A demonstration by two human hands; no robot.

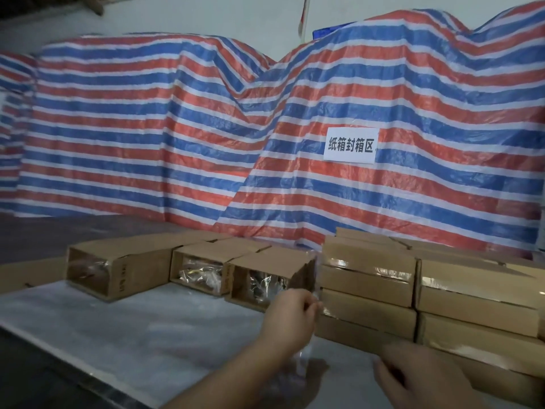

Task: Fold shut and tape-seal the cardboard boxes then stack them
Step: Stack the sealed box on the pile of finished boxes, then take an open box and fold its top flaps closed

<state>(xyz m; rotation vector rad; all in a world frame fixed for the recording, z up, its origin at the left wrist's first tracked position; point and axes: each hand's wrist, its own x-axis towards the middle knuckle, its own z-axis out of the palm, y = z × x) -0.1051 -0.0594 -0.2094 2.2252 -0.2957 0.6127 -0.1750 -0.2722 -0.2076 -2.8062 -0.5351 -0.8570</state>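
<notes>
3 open-ended brown cardboard boxes (203,270)

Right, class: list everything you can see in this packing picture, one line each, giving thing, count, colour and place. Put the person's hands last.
Open boxes: three, brown, in a row left of centre, open ends showing clear-wrapped contents.
Sealed boxes: stacked, exact count unclear, brown with glossy tape, right side.
Table: one, whitish, foreground.
Tarp: red, blue and white stripes, draped behind.
Paper sign: one, white, on tarp.
Clear tape strip: one, hanging from left hand.
Left hand: pinching the tape, centre.
Right hand: on lowest sealed box, bottom right.
</notes>
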